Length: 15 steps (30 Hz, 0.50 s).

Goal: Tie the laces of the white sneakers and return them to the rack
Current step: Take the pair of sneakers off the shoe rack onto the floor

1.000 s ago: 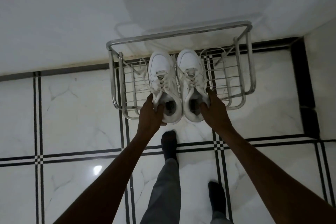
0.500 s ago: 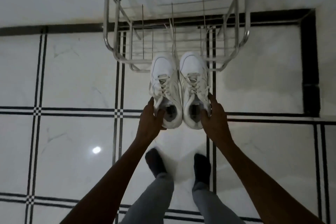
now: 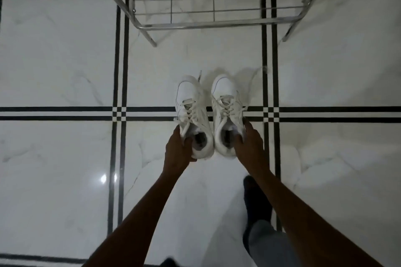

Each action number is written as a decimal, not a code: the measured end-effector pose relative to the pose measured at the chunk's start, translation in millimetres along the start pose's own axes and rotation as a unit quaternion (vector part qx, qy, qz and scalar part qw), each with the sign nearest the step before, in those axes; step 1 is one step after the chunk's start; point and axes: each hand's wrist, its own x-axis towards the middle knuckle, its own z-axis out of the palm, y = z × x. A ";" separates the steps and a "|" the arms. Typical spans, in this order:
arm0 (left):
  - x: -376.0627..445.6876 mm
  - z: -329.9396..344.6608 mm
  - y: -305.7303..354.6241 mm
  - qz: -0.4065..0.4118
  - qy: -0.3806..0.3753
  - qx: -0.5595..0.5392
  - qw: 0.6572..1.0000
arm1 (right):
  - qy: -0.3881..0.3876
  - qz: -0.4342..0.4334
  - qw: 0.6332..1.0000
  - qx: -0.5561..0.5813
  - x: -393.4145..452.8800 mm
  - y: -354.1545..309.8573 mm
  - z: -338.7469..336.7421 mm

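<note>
Two white sneakers sit side by side over the tiled floor, toes pointing away from me. My left hand (image 3: 179, 149) grips the heel collar of the left sneaker (image 3: 191, 110), thumb inside the opening. My right hand (image 3: 247, 141) grips the heel collar of the right sneaker (image 3: 225, 104) the same way. Their laces hang loose and untied, and one trails beside the right shoe. The metal wire shoe rack (image 3: 208, 26) stands at the top of the view, well beyond the shoes, with nothing on its visible shelf.
White marble floor tiles with black double stripes (image 3: 121, 112) crossing under the shoes. My dark-socked right foot (image 3: 253, 197) and grey trouser leg (image 3: 269, 245) stand at the lower right; a dark sock tip (image 3: 169, 263) shows at the bottom edge. A light glare (image 3: 103, 178) reflects on the left.
Both sneakers came off the rack shelf and moved toward me and down near the floor, still held by both hands. The rack has slid to the top of the view.
</note>
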 end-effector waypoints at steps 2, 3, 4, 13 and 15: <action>31.8 14.9 -33.0 0.012 -0.001 0.004 1.000 | 0.009 0.000 1.000 -0.005 27.4 27.6 28.5; 41.9 17.5 -38.7 0.019 -0.003 0.012 1.000 | 0.010 0.000 1.000 -0.011 37.5 33.4 34.5; 51.0 21.2 -46.3 0.023 -0.007 0.011 1.000 | 0.010 -0.001 1.000 -0.016 46.1 40.6 41.2; 76.8 39.8 -96.6 0.054 0.019 -0.010 0.998 | 0.013 -0.026 0.999 -0.043 58.4 66.5 63.5; 75.8 38.3 -96.7 0.075 0.047 0.014 0.996 | 0.093 -0.060 0.990 -0.088 44.9 55.6 61.0</action>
